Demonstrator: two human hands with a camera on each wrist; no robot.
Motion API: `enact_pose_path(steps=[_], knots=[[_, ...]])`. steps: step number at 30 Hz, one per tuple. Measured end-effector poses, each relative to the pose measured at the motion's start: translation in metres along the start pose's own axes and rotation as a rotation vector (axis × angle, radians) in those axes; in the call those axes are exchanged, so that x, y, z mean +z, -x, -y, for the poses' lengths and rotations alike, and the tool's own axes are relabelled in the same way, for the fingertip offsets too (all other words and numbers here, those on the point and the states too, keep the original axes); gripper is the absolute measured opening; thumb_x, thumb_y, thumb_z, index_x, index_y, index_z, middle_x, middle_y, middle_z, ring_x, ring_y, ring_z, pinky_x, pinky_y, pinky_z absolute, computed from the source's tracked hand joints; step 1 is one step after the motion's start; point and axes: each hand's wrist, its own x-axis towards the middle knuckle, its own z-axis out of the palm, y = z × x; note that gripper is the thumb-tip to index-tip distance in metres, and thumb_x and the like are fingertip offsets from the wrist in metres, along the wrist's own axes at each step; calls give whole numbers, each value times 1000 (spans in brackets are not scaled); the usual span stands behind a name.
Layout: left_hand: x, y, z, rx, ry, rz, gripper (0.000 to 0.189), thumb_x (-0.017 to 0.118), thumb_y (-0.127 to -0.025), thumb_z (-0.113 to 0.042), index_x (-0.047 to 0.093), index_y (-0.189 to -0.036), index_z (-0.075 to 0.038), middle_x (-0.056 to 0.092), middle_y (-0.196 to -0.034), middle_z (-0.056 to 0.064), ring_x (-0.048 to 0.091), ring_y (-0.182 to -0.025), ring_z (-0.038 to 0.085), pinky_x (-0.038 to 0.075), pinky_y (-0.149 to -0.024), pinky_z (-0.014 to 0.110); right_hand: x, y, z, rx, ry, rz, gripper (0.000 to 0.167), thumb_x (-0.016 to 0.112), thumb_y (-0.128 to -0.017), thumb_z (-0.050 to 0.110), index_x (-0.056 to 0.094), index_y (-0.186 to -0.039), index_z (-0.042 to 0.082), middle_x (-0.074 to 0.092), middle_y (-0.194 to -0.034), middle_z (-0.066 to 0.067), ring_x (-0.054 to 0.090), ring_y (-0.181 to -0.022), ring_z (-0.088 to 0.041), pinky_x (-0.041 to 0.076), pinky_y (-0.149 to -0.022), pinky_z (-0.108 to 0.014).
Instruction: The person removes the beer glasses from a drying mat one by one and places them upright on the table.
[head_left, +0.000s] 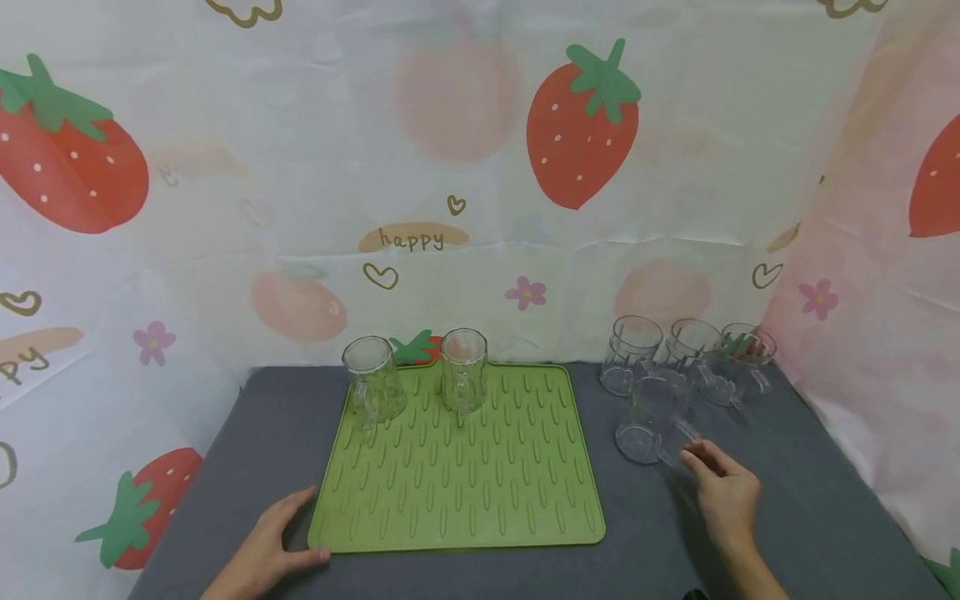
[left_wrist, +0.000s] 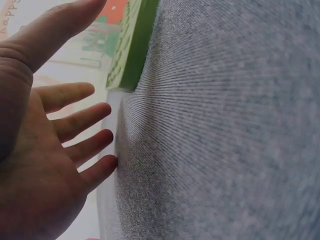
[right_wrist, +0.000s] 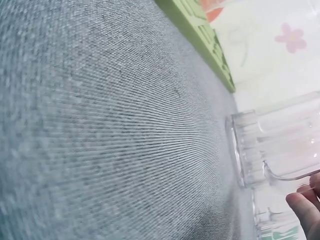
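A clear glass mug (head_left: 639, 442) stands at the front of the group on the right side of the table. At its handle, my right hand (head_left: 726, 493) pinches with curled fingers; the right wrist view shows the fingertips (right_wrist: 300, 204) at the lower part of that handle. My left hand (head_left: 264, 546) is beside the green ribbed drying mat (head_left: 480, 500), fingers spread along its left edge and thumb near the front left corner. Two more glass mugs, one at the mat's back left (head_left: 378, 387) and one at its back middle (head_left: 464, 375), stand on the mat.
Behind the front mug are three other glass mugs, a left one (head_left: 628, 358), a middle one (head_left: 693, 346) and a right one (head_left: 746, 358). The grey tablecloth (head_left: 645, 542) covers the table. A strawberry-printed curtain (head_left: 480, 183) hangs close along the back and sides.
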Motion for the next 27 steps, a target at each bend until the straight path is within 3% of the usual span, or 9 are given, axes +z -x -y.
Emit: enact_pose_path(steps=[6, 11, 18, 27], knots=[[0, -4, 2, -49, 3, 60, 97, 82, -76, -42, 36, -145, 8, 39, -144, 35, 31, -134, 56, 34, -102, 68, 2, 1, -2, 3, 18, -10, 23, 75, -80, -6, 69, -101, -14, 64, -72, 31, 62, -71, 14, 49, -67, -3], [0, -6, 2, -48, -5, 81, 97, 83, -74, -43, 38, -144, 8, 40, -144, 34, 30, -134, 56, 34, -103, 68, 4, 3, -2, 19, -30, -15, 23, 74, -80, -7, 69, -101, -14, 66, -72, 29, 64, -70, 11, 49, -67, -3], [2, -5, 0, -35, -22, 59, 97, 86, -68, -42, 44, -142, 5, 46, -141, 28, 35, -132, 52, 36, -101, 66, 3, 8, -1, 48, 30, -9, 29, 74, -84, 0, 69, -111, -8, 61, -76, 33, 60, -73, 14, 48, -68, -3], [2, -5, 0, -23, -34, 31, 90, 83, -73, -41, 46, -141, 5, 48, -140, 28, 36, -131, 51, 38, -100, 64, 2, 13, 0, -10, 67, -22, 32, 75, -83, 0, 68, -113, -9, 58, -78, 36, 58, -74, 18, 47, -69, -1]])
